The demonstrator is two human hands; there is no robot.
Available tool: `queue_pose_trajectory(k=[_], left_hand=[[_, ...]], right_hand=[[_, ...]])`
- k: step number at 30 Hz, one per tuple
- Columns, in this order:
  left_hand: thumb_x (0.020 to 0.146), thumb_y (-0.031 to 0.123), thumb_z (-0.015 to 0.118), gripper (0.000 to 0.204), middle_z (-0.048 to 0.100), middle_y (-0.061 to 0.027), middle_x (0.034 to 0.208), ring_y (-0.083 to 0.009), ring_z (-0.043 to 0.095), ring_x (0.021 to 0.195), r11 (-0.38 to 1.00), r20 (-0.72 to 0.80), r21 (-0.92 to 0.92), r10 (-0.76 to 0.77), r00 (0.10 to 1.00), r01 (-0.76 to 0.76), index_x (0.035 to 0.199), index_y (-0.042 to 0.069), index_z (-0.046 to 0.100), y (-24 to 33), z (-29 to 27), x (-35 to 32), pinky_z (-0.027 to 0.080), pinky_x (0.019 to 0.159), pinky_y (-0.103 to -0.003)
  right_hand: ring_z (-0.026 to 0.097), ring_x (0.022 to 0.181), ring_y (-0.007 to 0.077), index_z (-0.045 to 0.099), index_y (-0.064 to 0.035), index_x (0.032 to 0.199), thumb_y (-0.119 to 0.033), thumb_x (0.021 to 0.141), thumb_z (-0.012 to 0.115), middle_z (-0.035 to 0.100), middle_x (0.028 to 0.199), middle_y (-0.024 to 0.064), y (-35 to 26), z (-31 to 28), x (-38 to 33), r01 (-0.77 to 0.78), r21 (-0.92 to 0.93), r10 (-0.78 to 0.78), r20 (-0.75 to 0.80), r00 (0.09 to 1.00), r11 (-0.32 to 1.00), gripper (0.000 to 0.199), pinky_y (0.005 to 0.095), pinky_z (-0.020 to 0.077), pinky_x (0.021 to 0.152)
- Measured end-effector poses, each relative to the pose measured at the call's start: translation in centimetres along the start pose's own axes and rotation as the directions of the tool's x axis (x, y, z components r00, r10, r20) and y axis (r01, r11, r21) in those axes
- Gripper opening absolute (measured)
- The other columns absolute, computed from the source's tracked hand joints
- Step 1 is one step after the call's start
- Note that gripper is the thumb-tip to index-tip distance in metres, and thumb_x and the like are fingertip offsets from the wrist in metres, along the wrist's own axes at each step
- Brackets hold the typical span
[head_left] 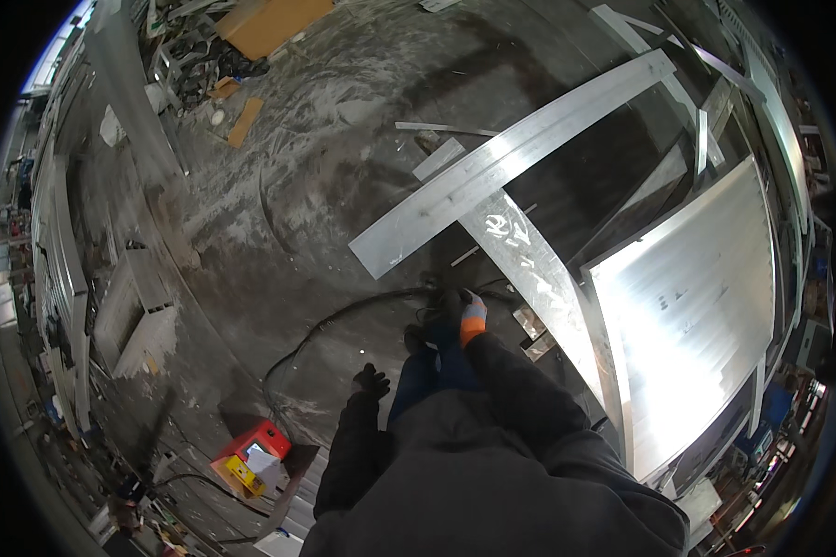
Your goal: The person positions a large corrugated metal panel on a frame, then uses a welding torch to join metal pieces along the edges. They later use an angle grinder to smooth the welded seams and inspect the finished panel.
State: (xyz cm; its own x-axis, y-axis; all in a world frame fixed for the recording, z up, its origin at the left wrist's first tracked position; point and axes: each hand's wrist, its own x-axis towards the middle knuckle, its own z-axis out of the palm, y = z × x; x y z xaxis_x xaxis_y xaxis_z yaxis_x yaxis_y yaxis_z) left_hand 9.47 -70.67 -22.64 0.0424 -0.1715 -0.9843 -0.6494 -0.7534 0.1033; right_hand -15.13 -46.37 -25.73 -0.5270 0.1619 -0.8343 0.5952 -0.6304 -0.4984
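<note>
My right hand (471, 313), in a dark glove with an orange and grey cuff, reaches forward beside my legs. Its fingers are closed round something dark that I cannot make out. A black cable (330, 320) curves across the floor to that spot. My left hand (372, 382), in a black glove, hangs at my left side with its fingers loosely bent and apart, holding nothing. Ahead and to the right, a long silver metal beam (511, 158) lies across a second metal bar (529, 255) with white chalk marks.
A large silver panel (697, 306) stands at the right among metal frames. At the lower left is a red machine (262, 444) with a yellow box (245, 475). Scrap and brown cardboard (274, 23) lie at the far left. Long metal profiles (63, 269) line the left side.
</note>
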Motion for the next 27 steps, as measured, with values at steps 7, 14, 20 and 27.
queue_pose_trajectory(k=[7, 14, 20, 27], left_hand=[[0.093, 0.026, 0.057, 0.014, 0.050, -0.0089, 0.080, -0.0274, 0.051, 0.065, 0.991, -0.092, -0.117, -0.070, 0.993, 0.059, 0.090, 0.014, 0.051, -1.4, -6.0, -1.0, 0.039, 0.054, -0.041], [0.096, 0.025, 0.052, 0.013, 0.042, -0.0074, 0.073, -0.0277, 0.046, 0.063, 0.997, -0.126, 0.072, 0.033, 0.992, -0.024, 0.089, 0.015, 0.049, 4.6, -6.4, 0.4, 0.036, 0.056, -0.042], [0.098, 0.023, 0.048, 0.013, 0.042, -0.0083, 0.070, -0.0263, 0.044, 0.057, 0.932, 0.053, 0.356, 0.053, 0.997, -0.068, 0.091, 0.012, 0.048, 12.7, -5.6, 3.0, 0.035, 0.052, -0.044], [0.098, 0.042, 0.052, 0.032, 0.046, -0.0085, 0.080, -0.0273, 0.051, 0.073, 0.604, 0.310, 0.756, 0.010, 0.951, -0.252, 0.097, 0.010, 0.053, 16.9, -1.2, 0.9, 0.042, 0.062, -0.047]], right_hand=[[0.070, 0.079, 0.0353, 0.067, 0.0008, 0.104, -0.013, 0.095, 0.061, 0.074, 0.094, 0.0179, 0.6, 2.8, 6.3, 0.390, -0.662, -0.514, 0.008, 0.858, 0.640, 0.018, 0.0457, 0.0562, 0.075], [0.063, 0.117, 0.0414, 0.062, -0.0047, 0.119, -0.018, 0.097, 0.050, 0.064, 0.127, 0.0238, 1.5, 7.8, -1.4, 0.400, -0.876, 0.110, 0.385, 0.916, -0.268, 0.028, 0.0488, 0.0522, 0.098], [0.060, 0.118, 0.0414, 0.067, -0.0083, 0.122, -0.031, 0.097, 0.054, 0.068, 0.122, 0.0201, 7.2, 1.5, -8.9, 0.404, -0.908, 0.026, 0.404, 0.914, -0.113, 0.036, 0.0487, 0.0468, 0.102], [0.072, 0.090, 0.0358, 0.074, -0.0083, 0.108, -0.038, 0.093, 0.061, 0.075, 0.103, 0.0182, 8.2, -16.4, -10.5, 0.310, -0.950, -0.262, 0.293, 0.919, 0.024, 0.036, 0.0475, 0.0558, 0.080]])
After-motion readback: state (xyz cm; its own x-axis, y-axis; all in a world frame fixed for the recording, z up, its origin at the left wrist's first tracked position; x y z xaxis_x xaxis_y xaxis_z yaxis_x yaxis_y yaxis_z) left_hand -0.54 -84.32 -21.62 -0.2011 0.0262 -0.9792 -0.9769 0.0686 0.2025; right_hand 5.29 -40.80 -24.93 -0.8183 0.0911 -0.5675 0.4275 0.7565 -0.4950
